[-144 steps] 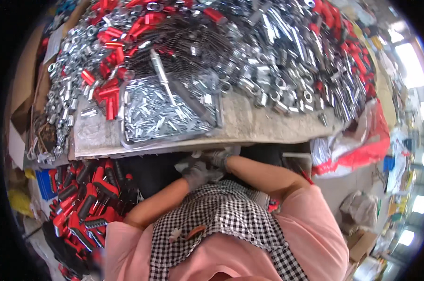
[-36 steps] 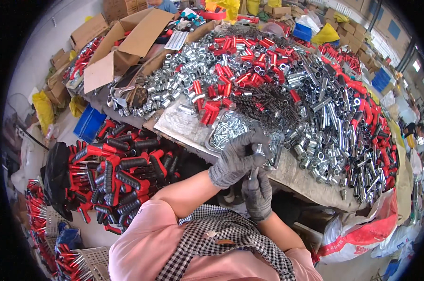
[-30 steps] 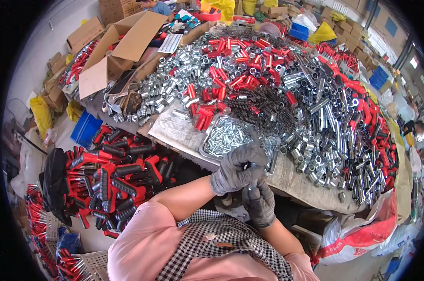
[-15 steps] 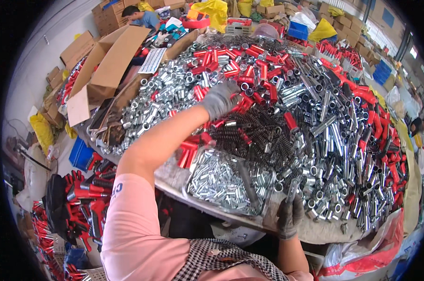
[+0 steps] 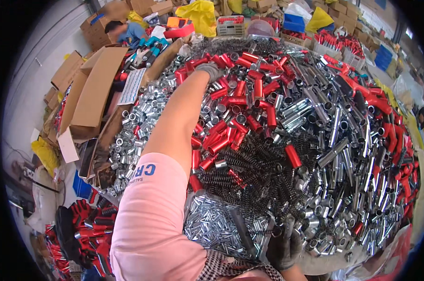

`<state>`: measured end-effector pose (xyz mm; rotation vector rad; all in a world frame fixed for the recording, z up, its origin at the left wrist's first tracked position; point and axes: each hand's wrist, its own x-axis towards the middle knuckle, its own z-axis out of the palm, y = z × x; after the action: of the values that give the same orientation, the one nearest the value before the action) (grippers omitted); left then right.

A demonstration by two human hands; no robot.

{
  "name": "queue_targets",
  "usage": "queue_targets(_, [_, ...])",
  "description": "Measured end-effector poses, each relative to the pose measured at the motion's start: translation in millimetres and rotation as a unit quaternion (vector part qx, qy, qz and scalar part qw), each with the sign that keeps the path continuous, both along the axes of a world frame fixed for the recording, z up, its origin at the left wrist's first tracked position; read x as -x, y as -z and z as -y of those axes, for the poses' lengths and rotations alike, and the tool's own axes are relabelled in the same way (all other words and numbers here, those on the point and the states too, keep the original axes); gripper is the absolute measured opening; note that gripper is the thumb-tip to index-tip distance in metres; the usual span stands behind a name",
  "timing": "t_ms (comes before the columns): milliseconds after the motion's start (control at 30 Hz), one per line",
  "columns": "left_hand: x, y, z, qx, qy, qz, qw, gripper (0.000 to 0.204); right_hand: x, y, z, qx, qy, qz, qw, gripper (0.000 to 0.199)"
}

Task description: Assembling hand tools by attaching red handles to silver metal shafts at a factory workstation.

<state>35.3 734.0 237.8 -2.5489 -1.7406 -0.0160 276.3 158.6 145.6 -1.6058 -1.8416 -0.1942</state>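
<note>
My left arm stretches across the heap, and my grey-gloved left hand [image 5: 209, 71] is at the far pile of red tubes [image 5: 240, 89]. Its fingers are down among the pieces and mostly hidden. Low at the front, my right hand [image 5: 283, 250], in a dark, dirty glove, is closed around a short metal tube [image 5: 290, 225], whose outline is dim here. Beside that hand lies a tray of small silver pins [image 5: 216, 225], with a dark strip across it. Black coil springs [image 5: 254, 164] fill the middle, just beyond the tray.
Silver collars [image 5: 127, 140] are heaped at left, chrome tubes [image 5: 334, 126] at right. Red-handled tools [image 5: 376, 98] line the right edge. An open cardboard box [image 5: 92, 93] stands at left, and a person [image 5: 127, 33] sits behind it. More red tools [image 5: 88, 229] lie lower left.
My left hand has reached farther away and slightly left, from the near red tubes to the far ones. My right hand sits lower in view. The view has shifted with my lean forward.
</note>
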Motion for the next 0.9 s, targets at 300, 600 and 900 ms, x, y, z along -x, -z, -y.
queue_targets(300, [1.1, -7.7, -33.3, 0.268, -0.004, 0.328, 0.906, 0.067, -18.9, 32.1, 2.7, 0.089, -0.025, -0.178, 0.980, 0.042])
queue_targets(600, [-20.1, -38.7, 58.2, 0.322, -0.040, -0.062, 0.944, 0.077, -6.0, 27.1, 17.2, 0.089, -0.049, -0.366, 0.925, 0.028])
queue_targets(900, [8.8, -5.0, 89.3, 0.322, 0.019, -0.235, 0.917, 0.055, -0.7, 20.2, 18.5, 0.018, -0.076, -0.363, 0.928, 0.023])
